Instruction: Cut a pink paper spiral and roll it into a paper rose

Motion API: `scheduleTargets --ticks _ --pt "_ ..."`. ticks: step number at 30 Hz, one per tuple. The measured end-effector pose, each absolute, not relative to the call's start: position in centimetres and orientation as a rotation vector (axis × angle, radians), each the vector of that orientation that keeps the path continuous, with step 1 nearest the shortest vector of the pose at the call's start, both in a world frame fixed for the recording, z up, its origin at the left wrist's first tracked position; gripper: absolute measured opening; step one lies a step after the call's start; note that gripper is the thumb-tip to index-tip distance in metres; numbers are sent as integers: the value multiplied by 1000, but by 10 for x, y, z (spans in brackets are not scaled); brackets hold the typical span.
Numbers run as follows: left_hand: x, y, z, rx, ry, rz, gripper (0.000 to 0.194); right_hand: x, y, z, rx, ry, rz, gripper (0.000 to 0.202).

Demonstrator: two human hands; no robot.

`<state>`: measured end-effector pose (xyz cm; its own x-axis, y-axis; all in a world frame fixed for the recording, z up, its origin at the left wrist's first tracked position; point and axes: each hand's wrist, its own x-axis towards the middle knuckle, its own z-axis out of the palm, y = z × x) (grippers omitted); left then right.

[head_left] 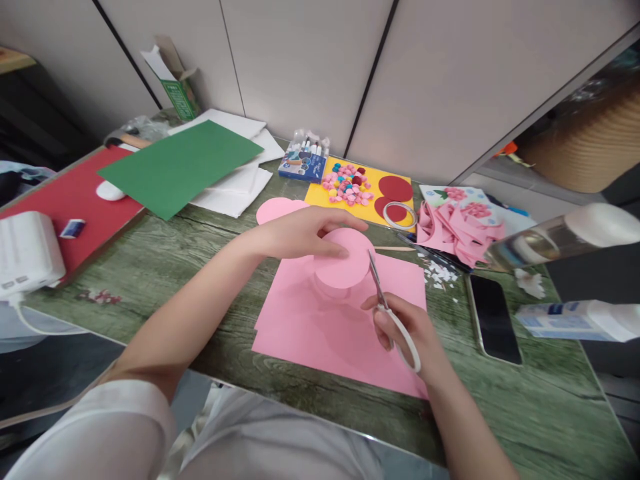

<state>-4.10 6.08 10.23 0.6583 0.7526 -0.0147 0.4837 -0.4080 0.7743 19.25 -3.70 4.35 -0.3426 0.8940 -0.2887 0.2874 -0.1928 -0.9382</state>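
Head camera: the one view, worn on the person's head, looking forward and down
Worktop (pixel 560 393): seen from above at close range, near edge slanting down rightward
Grey panels (pixel 305 73): faced beyond the worktop, across the top
Left hand (pixel 315 231), right hand (pixel 406 328): near, mid-frame
White sleeve (pixel 95 437): very near, lower left

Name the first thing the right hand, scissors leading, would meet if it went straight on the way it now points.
Most likely the round pink paper held by the left hand: the scissors in the right hand point at its edge. Depth is hard to judge, so whether they touch it is unclear.
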Motion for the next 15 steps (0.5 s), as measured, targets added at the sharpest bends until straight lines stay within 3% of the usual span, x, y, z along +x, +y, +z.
scheduleTargets --ticks 15 --pt "-43 61 104 2077 948 443 42 192 -38 45 -1398 -1565 1582 31"
